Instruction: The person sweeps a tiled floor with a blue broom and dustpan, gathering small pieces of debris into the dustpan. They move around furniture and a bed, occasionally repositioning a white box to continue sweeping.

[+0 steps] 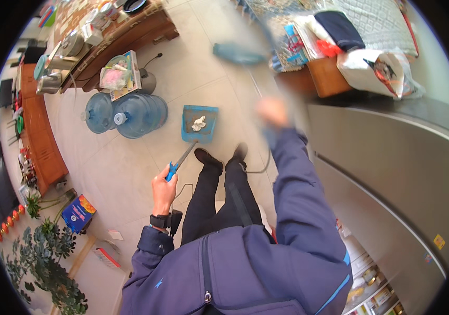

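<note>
My left hand (163, 190) is closed round the blue grip of a long-handled dustpan (214, 125). The blue pan rests on the floor in front of my shoes, with a crumpled white paper (198, 124) and some dust in it. My right hand (273, 112) is smeared by motion, its fingers closed round the thin stick of a broom. The broom's blue-green head (239, 54) is blurred too; it lies beyond the pan, close to the cloth-covered furniture at the far right.
Two large blue water bottles (148, 116) lie left of the dustpan, beside a box of odds and ends (118, 77). A steel fridge (387, 157) stands at my right. A wooden cabinet (39, 121) and a potted plant (46, 262) are on the left. A cable (261, 167) crosses the floor.
</note>
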{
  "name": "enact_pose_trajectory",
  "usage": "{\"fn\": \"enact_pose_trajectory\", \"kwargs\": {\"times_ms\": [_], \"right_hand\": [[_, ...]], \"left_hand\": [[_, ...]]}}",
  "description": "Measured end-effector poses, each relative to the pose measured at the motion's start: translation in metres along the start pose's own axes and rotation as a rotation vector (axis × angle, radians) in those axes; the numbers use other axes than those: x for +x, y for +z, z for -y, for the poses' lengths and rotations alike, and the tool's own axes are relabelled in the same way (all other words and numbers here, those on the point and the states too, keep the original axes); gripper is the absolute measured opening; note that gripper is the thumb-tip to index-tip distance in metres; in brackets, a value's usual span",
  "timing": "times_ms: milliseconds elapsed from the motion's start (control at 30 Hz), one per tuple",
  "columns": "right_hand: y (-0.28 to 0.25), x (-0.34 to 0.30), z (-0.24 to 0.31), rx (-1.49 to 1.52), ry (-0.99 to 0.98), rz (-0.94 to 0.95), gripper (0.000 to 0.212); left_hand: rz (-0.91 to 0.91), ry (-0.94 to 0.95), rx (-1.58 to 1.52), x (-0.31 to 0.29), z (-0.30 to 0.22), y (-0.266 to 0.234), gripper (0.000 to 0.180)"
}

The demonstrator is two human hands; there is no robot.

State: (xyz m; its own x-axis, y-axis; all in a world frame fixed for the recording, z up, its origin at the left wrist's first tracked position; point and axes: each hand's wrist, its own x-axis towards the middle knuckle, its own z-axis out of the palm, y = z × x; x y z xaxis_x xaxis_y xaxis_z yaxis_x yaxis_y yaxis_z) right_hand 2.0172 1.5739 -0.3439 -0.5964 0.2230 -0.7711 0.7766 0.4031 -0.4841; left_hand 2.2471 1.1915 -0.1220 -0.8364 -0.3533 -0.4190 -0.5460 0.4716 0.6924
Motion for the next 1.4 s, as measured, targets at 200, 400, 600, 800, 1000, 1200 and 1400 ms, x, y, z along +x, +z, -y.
{"fn": "enact_pose_trajectory", "kwargs": {"times_ms": [200,400,600,800,1000,1200,1400], "right_hand": [[-0.076,-0.16,-0.162,0.065,0.23,0.203,0.047],[-0.13,-0.25,-0.2,0.221,0.431,0.18,0.042],[-0.183,-0.255,-0.202,0.202,0.368,0.097,0.04],[-0.185,-0.204,-0.166,0.404,0.47,0.188,0.037],[-0.163,-0.211,-0.111,0.712,0.585,0.337,0.036],[-0.124,-0.165,-0.006,0.454,0.188,0.313,0.041],[-0.056,0.021,0.138,0.035,-0.346,0.164,0.05]], "left_hand": [[0.066,0.022,0.062,-0.004,-0.024,0.027,0.036],[0.147,0.072,0.097,-0.009,-0.065,0.054,0.037],[0.166,0.112,0.18,-0.014,-0.097,0.07,0.038],[0.168,0.163,0.191,-0.003,-0.116,0.075,0.036],[0.163,0.123,0.097,0.019,-0.129,0.064,0.034],[0.185,0.142,0.067,0.06,-0.132,0.041,0.035],[0.156,0.189,0.04,0.112,-0.143,0.026,0.036]]}}
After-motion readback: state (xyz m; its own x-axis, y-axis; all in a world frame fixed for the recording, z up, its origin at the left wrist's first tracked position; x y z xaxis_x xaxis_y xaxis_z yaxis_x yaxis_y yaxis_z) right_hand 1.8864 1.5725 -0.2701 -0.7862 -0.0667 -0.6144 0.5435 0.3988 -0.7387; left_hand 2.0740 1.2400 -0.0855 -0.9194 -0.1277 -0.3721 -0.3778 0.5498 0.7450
